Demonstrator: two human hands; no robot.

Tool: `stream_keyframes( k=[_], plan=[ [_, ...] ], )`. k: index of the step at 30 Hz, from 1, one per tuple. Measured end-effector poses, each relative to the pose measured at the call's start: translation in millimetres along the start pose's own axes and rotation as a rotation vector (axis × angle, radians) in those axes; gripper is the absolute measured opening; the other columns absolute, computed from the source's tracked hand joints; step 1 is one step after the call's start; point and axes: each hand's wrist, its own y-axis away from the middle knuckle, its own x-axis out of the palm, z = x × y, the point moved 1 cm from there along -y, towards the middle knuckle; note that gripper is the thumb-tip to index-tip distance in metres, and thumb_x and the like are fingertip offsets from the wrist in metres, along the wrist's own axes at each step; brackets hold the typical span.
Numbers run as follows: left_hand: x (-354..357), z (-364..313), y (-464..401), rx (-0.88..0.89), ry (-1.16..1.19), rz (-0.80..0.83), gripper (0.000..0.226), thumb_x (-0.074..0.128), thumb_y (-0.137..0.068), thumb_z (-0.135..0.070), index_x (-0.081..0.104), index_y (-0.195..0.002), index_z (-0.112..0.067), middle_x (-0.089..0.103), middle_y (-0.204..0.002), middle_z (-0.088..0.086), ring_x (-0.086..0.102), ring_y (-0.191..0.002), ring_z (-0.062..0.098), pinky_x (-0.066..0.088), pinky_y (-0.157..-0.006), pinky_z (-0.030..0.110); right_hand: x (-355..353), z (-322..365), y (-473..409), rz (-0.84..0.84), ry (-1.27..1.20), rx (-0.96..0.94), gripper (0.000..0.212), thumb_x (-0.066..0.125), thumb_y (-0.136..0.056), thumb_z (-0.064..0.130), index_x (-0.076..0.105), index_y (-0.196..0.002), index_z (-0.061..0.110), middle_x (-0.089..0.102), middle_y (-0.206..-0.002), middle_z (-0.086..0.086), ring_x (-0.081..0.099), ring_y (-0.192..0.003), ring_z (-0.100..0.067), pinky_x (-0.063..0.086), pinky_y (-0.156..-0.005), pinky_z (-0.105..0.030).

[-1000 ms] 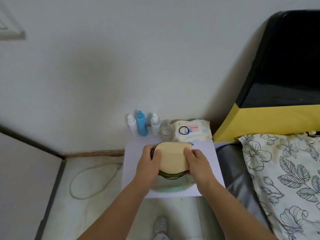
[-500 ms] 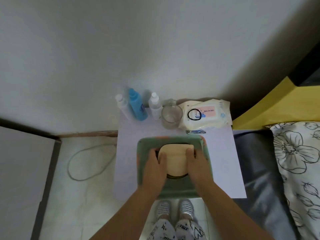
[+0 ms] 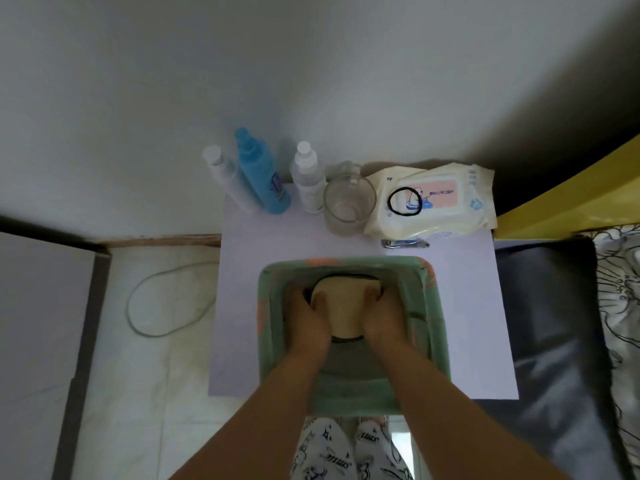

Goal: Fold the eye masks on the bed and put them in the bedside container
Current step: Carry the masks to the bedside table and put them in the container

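Note:
A folded beige eye mask (image 3: pixel 344 308) with a dark edge lies inside the green fabric container (image 3: pixel 434 323) on the white bedside table (image 3: pixel 464 306). My left hand (image 3: pixel 308 323) grips the mask's left side and my right hand (image 3: pixel 381 320) grips its right side. Both hands reach down inside the container, low between its walls. The mask's lower part is partly hidden by my fingers.
Behind the container stand three bottles, one blue (image 3: pixel 259 174), a glass cup (image 3: pixel 348 204), a wipes pack (image 3: pixel 433 199) with a black hair tie on it, and nail clippers (image 3: pixel 405 243). The bed with floral bedding (image 3: pixel 620 292) lies right. A cable (image 3: pixel 162 299) loops on the floor.
Both hands lowered the folded mask from above the container down into it. My view tilted downward, so the container's rim and my feet came into sight.

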Motion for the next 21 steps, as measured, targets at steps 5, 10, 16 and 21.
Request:
stream_keyframes(
  k=[5, 10, 16, 21],
  plan=[
    [-1.2, -3.0, -2.4, -0.037, -0.045, 0.017, 0.031, 0.042, -0.094, -0.021, 0.045, -0.119, -0.003, 0.057, -0.124, 0.017, 0.054, -0.111, 0.031, 0.043, -0.1, 0.042, -1.6, 3.3, -0.6, 0.012, 0.05, 0.044, 0.04, 0.032, -0.099, 0.024, 0.047, -0.126, -0.001, 0.052, -0.131, -0.022, 0.049, -0.12, -0.035, 0.037, -0.102, -0.038],
    [-5.9, -10.7, 1.0, -0.044, -0.124, 0.02, 0.036, 0.042, -0.093, -0.02, 0.046, -0.123, -0.001, 0.055, -0.127, 0.02, 0.053, -0.115, 0.034, 0.042, -0.102, 0.045, -10.4, 11.8, 10.9, 0.061, 0.226, -0.006, 0.038, 0.032, -0.098, 0.017, 0.048, -0.122, -0.008, 0.055, -0.126, -0.024, 0.053, -0.115, -0.036, 0.043, -0.09, -0.034],
    [-12.0, -22.7, 19.1, 0.102, -0.385, 0.027, 0.037, 0.041, -0.092, -0.016, 0.041, -0.124, 0.001, 0.051, -0.128, 0.023, 0.05, -0.115, 0.036, 0.042, -0.099, 0.044, -21.4, 16.8, 41.9, 0.022, 0.444, -0.237, 0.029, 0.039, -0.092, 0.008, 0.048, -0.116, -0.005, 0.056, -0.119, -0.023, 0.055, -0.108, -0.035, 0.039, -0.076, -0.03],
    [-18.6, -36.0, 38.1, 0.274, -0.513, 0.053, 0.035, 0.04, -0.089, -0.011, 0.043, -0.124, -0.004, 0.053, -0.126, 0.019, 0.051, -0.113, 0.03, 0.041, -0.099, 0.042, -27.5, 27.8, 64.7, -0.042, 0.619, -0.244, 0.042, 0.036, -0.093, 0.021, 0.036, -0.129, -0.001, 0.049, -0.131, -0.022, 0.047, -0.12, -0.035, 0.041, -0.097, -0.042]
  ],
)
